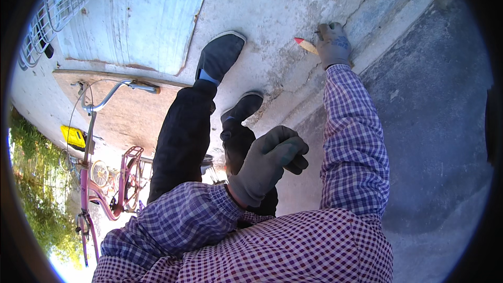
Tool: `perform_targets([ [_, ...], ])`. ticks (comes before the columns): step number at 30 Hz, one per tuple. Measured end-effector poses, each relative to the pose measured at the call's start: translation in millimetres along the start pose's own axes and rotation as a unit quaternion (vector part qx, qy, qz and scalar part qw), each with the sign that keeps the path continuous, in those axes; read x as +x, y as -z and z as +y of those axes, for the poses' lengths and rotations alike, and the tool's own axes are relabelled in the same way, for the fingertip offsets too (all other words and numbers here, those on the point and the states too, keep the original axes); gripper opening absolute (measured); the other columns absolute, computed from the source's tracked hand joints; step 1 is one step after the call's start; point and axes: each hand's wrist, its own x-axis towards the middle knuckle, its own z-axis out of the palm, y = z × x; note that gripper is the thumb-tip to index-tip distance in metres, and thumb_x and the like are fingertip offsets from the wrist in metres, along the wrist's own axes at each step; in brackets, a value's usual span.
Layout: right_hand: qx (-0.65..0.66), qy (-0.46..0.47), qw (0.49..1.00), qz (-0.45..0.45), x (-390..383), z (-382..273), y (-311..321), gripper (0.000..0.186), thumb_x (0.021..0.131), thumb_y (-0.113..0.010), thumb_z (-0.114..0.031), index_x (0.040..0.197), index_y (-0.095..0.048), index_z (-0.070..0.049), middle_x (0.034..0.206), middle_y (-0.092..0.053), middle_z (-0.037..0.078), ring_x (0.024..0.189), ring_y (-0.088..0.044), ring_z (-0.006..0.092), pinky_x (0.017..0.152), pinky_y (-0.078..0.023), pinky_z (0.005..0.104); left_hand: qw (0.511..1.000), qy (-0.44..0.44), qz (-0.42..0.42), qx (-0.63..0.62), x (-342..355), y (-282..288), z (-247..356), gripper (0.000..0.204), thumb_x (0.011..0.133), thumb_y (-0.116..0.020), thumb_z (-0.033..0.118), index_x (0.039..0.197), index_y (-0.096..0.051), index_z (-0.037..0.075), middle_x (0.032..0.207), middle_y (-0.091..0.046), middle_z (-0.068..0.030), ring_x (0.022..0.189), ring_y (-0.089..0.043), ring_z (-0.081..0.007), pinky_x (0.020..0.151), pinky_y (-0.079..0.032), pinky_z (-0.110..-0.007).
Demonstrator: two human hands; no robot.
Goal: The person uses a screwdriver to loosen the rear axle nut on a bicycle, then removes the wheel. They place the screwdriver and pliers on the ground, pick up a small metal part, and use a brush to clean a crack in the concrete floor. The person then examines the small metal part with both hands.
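My gloved right hand [334, 44], at one o'clock, is closed around a wooden tool with a red tip [305, 45], pressed to the cracked concrete [277, 15]. My gloved left hand [267, 162], at centre, is loosely curled and holds nothing. A pink bicycle [105, 178] stands at eight o'clock.

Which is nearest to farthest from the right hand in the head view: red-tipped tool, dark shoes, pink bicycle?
From the right hand:
1. Red-tipped tool, in its grip, tip pointing left.
2. Dark shoes, left of it on the concrete.
3. Pink bicycle, far lower left.
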Motion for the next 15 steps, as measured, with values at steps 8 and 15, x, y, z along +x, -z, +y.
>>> perform_targets([
  [8,0.114,-0.027,0.989,0.091,-3.1,11.7,6.5,0.024,0.088,-0.071,-0.025,0.108,-0.069,-0.011,0.113,-0.067,0.016,0.110,-0.065,0.0349,0.092,-0.054,0.0449,1.000,-0.002,0.009,-0.003,0.9,-3.9,4.2,0.030,0.097,-0.059,0.020,0.112,-0.062,-0.006,0.100,-0.070,-0.0143,0.085,-0.073,-0.0223,0.075,-0.060,-0.033],
  [15,0.366,-0.226,0.903,0.014,-61.9,10.3,-1.3,0.027,0.086,-0.069,-0.024,0.103,-0.073,-0.005,0.101,-0.073,0.019,0.091,-0.071,0.0324,0.084,-0.055,0.0435,0.999,0.030,0.012,-0.042,8.6,19.3,-7.6,0.032,0.098,-0.059,0.019,0.121,-0.058,-0.002,0.106,-0.069,-0.0126,0.087,-0.071,-0.0211,0.078,-0.059,-0.033],
])
